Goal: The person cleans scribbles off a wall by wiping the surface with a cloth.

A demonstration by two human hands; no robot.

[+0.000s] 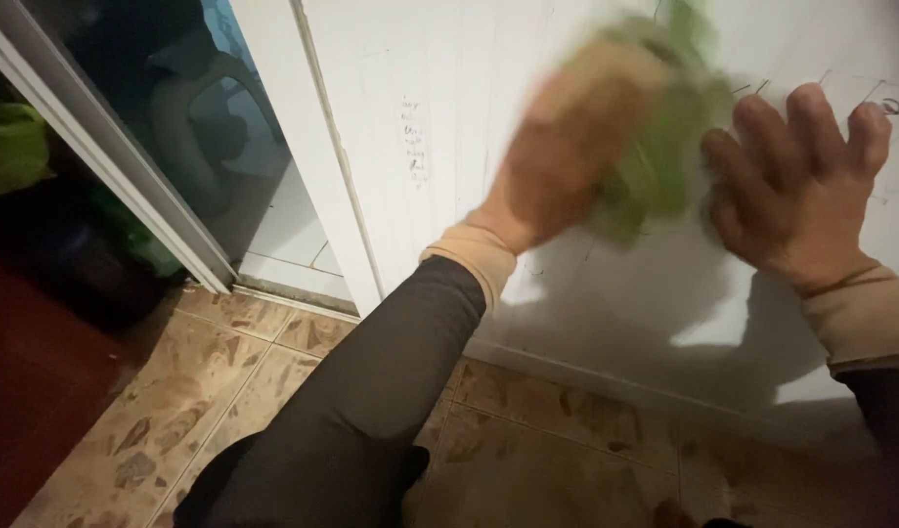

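- Head view: the left hand [567,156] is pressed against a white wall [449,108], clamped on a green cloth [659,147]. The hand and cloth are blurred, so the single fingers cannot be told apart, but the cloth bunches out from under the palm toward the right and upward.
- The cloth lies flat on the wall, between the two hands, high in the frame and right of centre.
- The right hand [796,186] rests open on the wall just beside the cloth, fingers spread apart and pointing up; whether its thumb side touches the cloth's edge cannot be told. It holds nothing.
- Both wrists show tan cuffs under dark sleeves; the left sleeve [371,391] runs from the lower middle up to the hand.
- Thin pen or pencil scribbles [417,147] mark the wall left of the left hand, and more lines show above the right hand's fingers.
- The hands cast dark shadows on the wall below them.
- A white skirting strip runs where the wall meets a mottled brown tile floor [224,372].
- Left of the wall stands a white door frame [303,166], and beyond it a sliding glass panel [166,127] with a pale rail.
- Far left is dim; something green and a dark red surface show there, too dark to tell more.
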